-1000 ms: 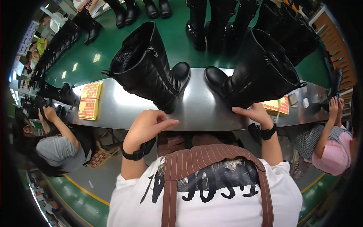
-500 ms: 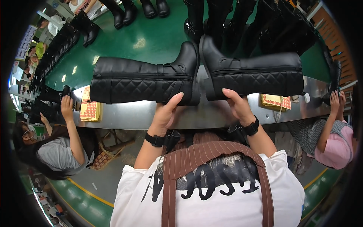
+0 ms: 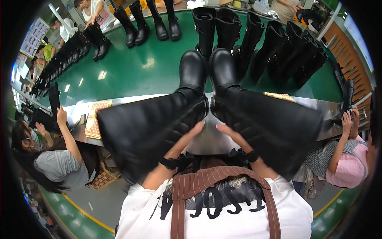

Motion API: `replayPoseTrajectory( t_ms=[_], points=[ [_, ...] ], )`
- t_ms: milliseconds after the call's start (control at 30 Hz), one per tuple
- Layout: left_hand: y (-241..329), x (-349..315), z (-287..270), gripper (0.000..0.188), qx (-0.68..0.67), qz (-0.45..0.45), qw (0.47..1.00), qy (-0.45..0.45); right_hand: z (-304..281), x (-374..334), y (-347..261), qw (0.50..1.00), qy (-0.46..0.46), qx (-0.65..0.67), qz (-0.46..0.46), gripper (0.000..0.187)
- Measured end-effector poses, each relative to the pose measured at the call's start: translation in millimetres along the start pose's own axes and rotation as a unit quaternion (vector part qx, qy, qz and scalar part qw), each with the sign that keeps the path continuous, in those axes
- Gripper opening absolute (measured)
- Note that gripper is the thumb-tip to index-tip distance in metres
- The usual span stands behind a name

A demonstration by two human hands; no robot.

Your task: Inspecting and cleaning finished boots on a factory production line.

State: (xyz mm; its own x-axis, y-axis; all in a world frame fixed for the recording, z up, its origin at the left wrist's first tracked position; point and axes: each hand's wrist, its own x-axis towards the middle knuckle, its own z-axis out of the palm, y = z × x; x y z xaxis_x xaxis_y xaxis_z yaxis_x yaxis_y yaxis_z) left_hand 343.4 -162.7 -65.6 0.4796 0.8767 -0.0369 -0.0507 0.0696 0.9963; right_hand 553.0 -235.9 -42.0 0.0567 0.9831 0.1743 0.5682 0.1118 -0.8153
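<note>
Fingers mostly hidden, the left hand [image 3: 188,138] grips the left boot [image 3: 137,129] and the right hand [image 3: 237,138] the right boot [image 3: 276,123], over the near metal strip [image 3: 217,144]. Beyond, a green tabletop [image 3: 127,81] carries upright black boots [image 3: 228,28]; co-workers [image 3: 59,169] flank it left and right.

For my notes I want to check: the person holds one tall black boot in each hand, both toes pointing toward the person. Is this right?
Not quite: the head view shows both toes pointing away from the person. The left hand and the right hand do each hold one tall black boot.
</note>
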Motion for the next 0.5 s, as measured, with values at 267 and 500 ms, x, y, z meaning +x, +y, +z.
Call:
replayPoseTrajectory(
  t_ms=[267,500],
  points=[
    [-7,30,-12,0.064,-0.337,0.064,0.931,-0.124,4,17,21,0.902,0.008,0.431,0.016,0.063],
    [-3,20,4,0.056,-0.391,-0.087,0.916,-0.035,0,12,31,0.891,-0.086,0.445,0.014,0.057]
  ],
)
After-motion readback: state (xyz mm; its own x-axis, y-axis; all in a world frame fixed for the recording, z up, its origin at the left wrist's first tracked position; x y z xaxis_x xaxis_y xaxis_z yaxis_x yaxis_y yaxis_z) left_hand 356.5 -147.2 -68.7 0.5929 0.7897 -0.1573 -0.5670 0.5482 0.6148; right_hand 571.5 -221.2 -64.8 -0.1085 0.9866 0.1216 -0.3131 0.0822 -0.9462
